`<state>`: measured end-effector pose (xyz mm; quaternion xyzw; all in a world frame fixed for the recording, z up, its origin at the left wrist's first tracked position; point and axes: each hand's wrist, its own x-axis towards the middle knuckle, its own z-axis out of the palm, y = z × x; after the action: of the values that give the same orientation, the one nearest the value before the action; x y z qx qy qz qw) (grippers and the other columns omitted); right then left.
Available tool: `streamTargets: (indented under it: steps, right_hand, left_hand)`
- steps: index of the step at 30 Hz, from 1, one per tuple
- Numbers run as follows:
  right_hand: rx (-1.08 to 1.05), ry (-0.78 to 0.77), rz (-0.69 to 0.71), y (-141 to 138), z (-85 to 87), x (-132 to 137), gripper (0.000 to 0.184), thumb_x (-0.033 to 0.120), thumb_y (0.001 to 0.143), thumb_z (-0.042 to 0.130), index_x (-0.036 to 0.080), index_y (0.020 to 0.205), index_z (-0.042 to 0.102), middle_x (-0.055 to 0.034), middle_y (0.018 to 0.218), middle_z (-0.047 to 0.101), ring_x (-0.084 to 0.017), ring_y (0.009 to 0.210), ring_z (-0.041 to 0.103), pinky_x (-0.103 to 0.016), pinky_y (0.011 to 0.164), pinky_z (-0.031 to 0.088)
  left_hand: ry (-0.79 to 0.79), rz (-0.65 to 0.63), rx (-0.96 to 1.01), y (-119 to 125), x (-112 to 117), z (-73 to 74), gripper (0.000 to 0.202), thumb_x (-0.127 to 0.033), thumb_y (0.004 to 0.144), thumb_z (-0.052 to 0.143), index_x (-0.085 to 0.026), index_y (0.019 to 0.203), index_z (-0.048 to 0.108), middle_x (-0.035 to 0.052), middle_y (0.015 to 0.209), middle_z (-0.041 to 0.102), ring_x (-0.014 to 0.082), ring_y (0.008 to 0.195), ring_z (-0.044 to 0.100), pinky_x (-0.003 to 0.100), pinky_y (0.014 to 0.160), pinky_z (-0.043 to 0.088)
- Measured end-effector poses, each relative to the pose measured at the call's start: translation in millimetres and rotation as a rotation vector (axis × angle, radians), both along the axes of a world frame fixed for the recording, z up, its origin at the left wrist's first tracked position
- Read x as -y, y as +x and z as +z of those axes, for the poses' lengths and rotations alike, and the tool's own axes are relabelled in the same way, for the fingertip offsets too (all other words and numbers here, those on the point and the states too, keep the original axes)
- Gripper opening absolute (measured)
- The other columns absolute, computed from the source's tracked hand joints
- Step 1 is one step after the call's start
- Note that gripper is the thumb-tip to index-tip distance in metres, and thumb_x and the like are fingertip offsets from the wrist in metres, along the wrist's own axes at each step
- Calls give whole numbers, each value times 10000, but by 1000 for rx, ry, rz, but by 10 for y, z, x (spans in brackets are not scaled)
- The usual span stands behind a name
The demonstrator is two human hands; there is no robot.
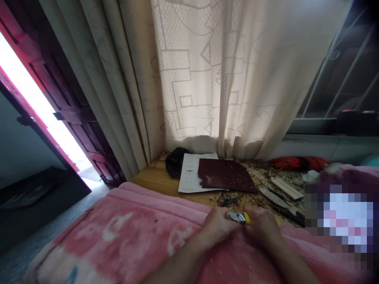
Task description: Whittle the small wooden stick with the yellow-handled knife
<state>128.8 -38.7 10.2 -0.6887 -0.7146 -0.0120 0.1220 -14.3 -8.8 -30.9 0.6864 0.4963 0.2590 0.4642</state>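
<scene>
My right hand (pixel 262 223) is wrapped round a yellow utility knife (pixel 247 217), its wide metal blade pointing left. Close beside it, my left hand (pixel 217 225) is closed near the blade. Whatever sits between the left fingers is too small or hidden to make out. Both hands are low over a pink blanket (pixel 142 225), at the edge of a wooden surface (pixel 151 177). Dark and pale shavings (pixel 226 199) lie just beyond the hands.
A dark red board (pixel 225 173) strewn with shavings lies partly over white paper (pixel 189 171). Behind are a black bag (pixel 174 162) and a curtain (pixel 192 79). A pale wood strip (pixel 286 188), a long blade-shaped piece (pixel 275 198) and red cloth (pixel 299 162) are at right.
</scene>
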Motion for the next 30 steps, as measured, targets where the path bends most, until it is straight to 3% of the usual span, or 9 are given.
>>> streamTargets:
  steps: [17,30]
  right_hand:
    - [11,-58,-11,-8,19,11,144,287,653,447,195,654,558,-46,670,612,-160,620,530,-243,529,229]
    - [-26,-82,-44,-14,-35,-33,166,307,659,438,198,659,563,-49,673,608,-168,648,533,-249,537,241]
  left_hand:
    - [-65,26,87,25,18,67,206,-321,530,579,-138,625,589,-45,524,468,70,516,372,170,470,266]
    - [-169,-53,189,51,-31,111,137,-254,516,554,-133,557,505,-52,509,393,47,463,309,172,419,222]
